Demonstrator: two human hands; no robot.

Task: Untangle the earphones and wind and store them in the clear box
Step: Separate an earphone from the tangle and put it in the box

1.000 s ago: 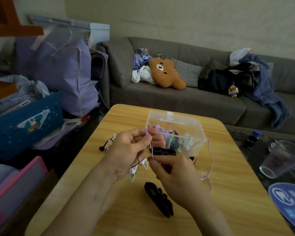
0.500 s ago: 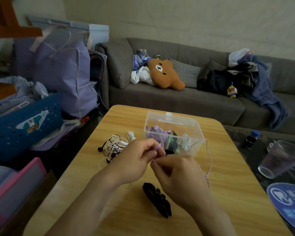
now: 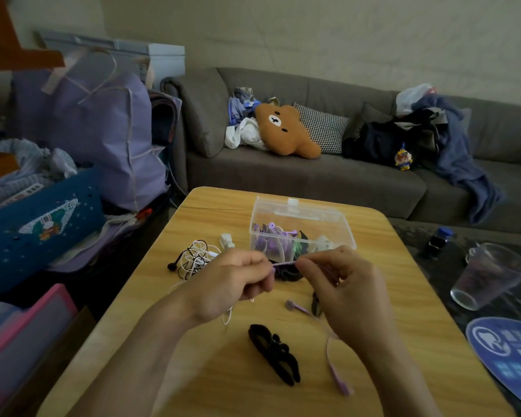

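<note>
Left hand (image 3: pixel 238 284) and right hand (image 3: pixel 340 284) are both pinching a thin purple earphone cord (image 3: pixel 284 263), stretching it taut over the wooden table (image 3: pixel 403 296), just before the clear rectangular plastic box (image 3: pixel 301 224).

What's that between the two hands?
In the head view, a short taut stretch of purple earphone cord runs between the left hand and the right hand, both pinching it.

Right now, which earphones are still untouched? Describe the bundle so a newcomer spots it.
Start at the wooden table, then find the clear box near its far edge. Left of the box lies a tangled earphone bundle, apart from both hands. Unlike the purple cord being handled, its wires are black and white, knotted together.
</note>
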